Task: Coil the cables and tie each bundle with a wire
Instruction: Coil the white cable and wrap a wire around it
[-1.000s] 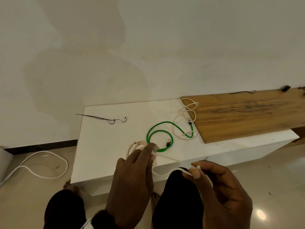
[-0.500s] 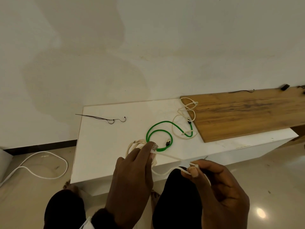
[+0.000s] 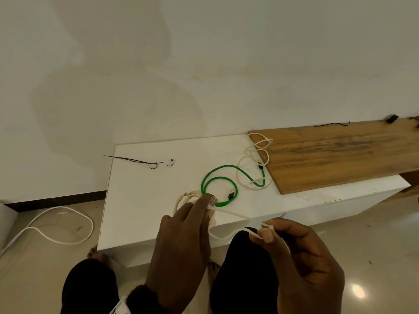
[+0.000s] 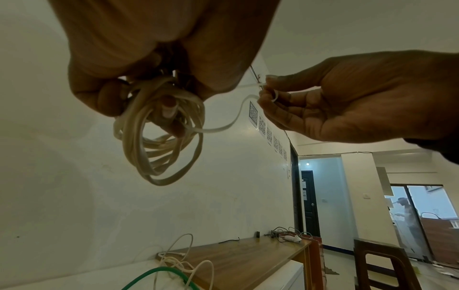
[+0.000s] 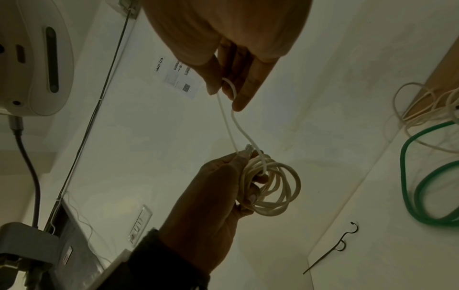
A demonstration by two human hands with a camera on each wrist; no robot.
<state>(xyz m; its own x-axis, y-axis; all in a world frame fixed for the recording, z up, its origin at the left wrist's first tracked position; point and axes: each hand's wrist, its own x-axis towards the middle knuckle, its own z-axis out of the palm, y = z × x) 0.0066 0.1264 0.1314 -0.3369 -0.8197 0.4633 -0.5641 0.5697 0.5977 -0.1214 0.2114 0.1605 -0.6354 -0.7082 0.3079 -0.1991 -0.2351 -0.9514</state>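
Observation:
My left hand (image 3: pixel 192 218) grips a coil of flat white cable (image 4: pixel 159 137) at the white table's front edge, its clear plug (image 3: pixel 213 201) poking out by the fingertips. The coil (image 5: pixel 270 186) hangs in several loops below the fingers. My right hand (image 3: pixel 269 232) pinches the cable's free end (image 5: pixel 229 88), folded into a small loop, a short way right of the coil. A green cable (image 3: pixel 217 184) and a thin cream cable (image 3: pixel 254 164) lie loose on the table. A dark tie wire (image 3: pixel 145 161) lies at the table's back left.
A wooden board (image 3: pixel 340 155) overlaps the white table (image 3: pixel 140 211) on the right, with another dark wire (image 3: pixel 331 124) on it. A white cable (image 3: pixel 56 225) loops on the floor at left. My knees sit under the table's front edge.
My right hand has drawn the free end slightly up and toward the coil. The left hand and the coil have stayed in place.

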